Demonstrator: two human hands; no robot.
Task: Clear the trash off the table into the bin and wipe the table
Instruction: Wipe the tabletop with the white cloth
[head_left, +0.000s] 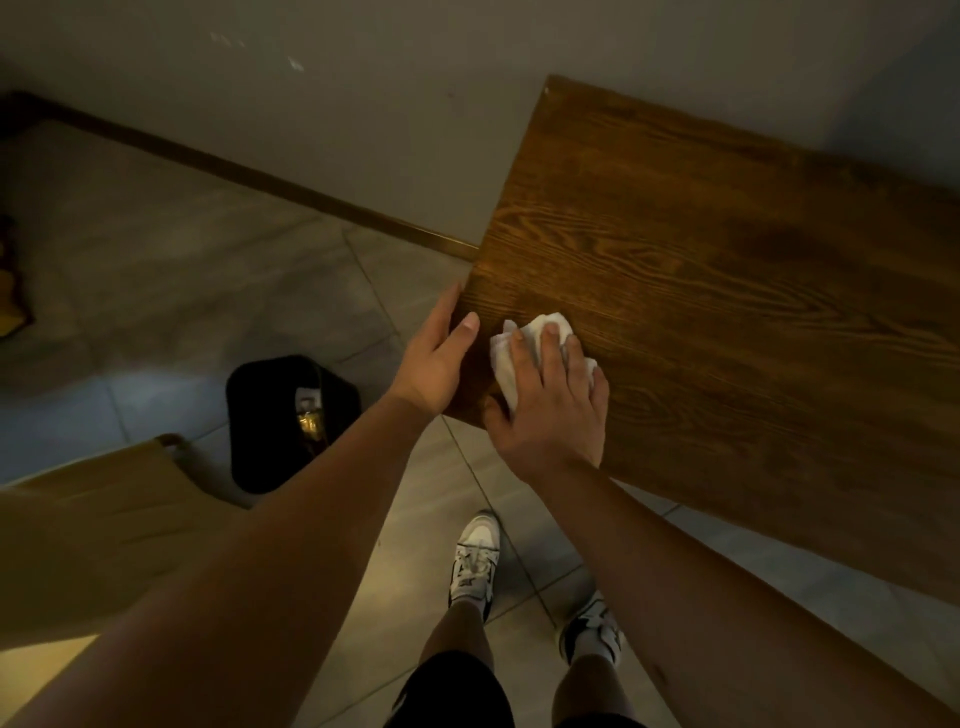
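Note:
A dark wooden table (727, 291) fills the right half of the view, its top bare apart from a white crumpled tissue (501, 353) at the near left corner. My right hand (550, 405) lies flat on that tissue, pressing it onto the wood. My left hand (436, 358) cups the table's left edge beside it, fingers apart, holding nothing. A black bin (260, 415) stands on the floor left of the table, with some shiny trash (309, 415) showing inside.
A tan chair seat (93, 530) sits at the lower left beside the bin. The wall and a brown skirting board (291, 192) run behind the table. My feet in white shoes (472, 561) stand on the tiled floor below the table corner.

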